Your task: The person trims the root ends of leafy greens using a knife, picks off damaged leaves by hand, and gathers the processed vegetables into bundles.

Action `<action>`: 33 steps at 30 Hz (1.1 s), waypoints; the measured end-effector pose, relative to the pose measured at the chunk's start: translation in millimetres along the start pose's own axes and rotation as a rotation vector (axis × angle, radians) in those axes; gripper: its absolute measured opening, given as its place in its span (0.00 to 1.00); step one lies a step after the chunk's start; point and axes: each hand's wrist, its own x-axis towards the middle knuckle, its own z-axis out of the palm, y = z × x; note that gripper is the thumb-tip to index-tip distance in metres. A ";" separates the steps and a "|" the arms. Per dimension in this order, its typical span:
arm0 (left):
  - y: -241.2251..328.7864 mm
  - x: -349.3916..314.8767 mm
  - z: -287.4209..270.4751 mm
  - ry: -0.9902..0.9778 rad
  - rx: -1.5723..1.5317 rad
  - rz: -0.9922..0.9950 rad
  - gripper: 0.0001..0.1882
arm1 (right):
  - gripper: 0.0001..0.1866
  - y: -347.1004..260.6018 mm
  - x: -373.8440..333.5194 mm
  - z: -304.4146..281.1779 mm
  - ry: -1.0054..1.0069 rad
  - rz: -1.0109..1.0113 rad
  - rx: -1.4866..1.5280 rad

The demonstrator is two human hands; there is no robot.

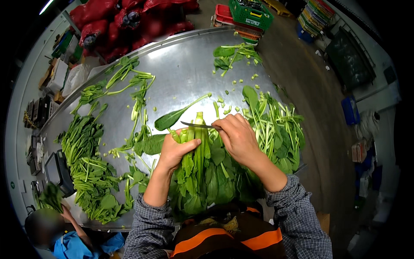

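My left hand (174,149) grips a bunch of leafy greens (200,172) by the stalks, with the leaves hanging down toward me. My right hand (237,136) holds a small dark knife (196,125). Its blade lies across the pale stalk ends of the bunch, pointing left. Cut stem bits (224,103) lie scattered on the steel table (181,73) just beyond the knife. A heap of greens (278,134) sits right of my right hand.
More greens (90,172) are piled along the table's left side, a small batch (235,54) lies at the far edge. Red mesh sacks (125,21) and green and red crates (248,15) stand beyond. Another person (56,233) holds greens by a scale (58,172) at lower left.
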 end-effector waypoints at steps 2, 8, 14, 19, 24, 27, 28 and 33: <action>-6.2 -6.2 -0.4 -0.014 0.047 0.013 0.17 | 0.07 0.3 -6.2 7.4 -0.009 -0.006 -0.003; -1.4 -19.4 -2.7 -0.072 -0.048 -0.005 0.18 | 0.07 66.0 -45.2 40.3 -0.074 0.305 0.037; -20.6 -18.3 -2.7 -0.080 -0.036 -0.010 0.21 | 0.17 4.0 -17.8 18.3 -0.228 0.500 0.704; -39.8 -11.6 -9.5 -0.045 0.036 -0.047 0.22 | 0.16 13.1 -17.7 53.3 -0.266 0.445 0.805; -53.8 -19.1 -74.8 0.173 -0.305 -0.010 0.16 | 0.22 21.1 -13.1 42.8 -0.345 0.792 0.728; -54.2 -36.8 -132.0 0.263 -0.729 0.126 0.16 | 0.18 64.5 -24.7 44.0 -0.166 0.836 0.548; -51.2 -42.2 -146.5 0.303 -0.789 0.180 0.16 | 0.17 79.7 -30.4 43.8 -0.108 0.796 0.462; -60.4 -77.9 -202.7 0.583 -0.923 0.279 0.11 | 0.27 117.4 -56.3 46.7 -0.029 0.630 -0.053</action>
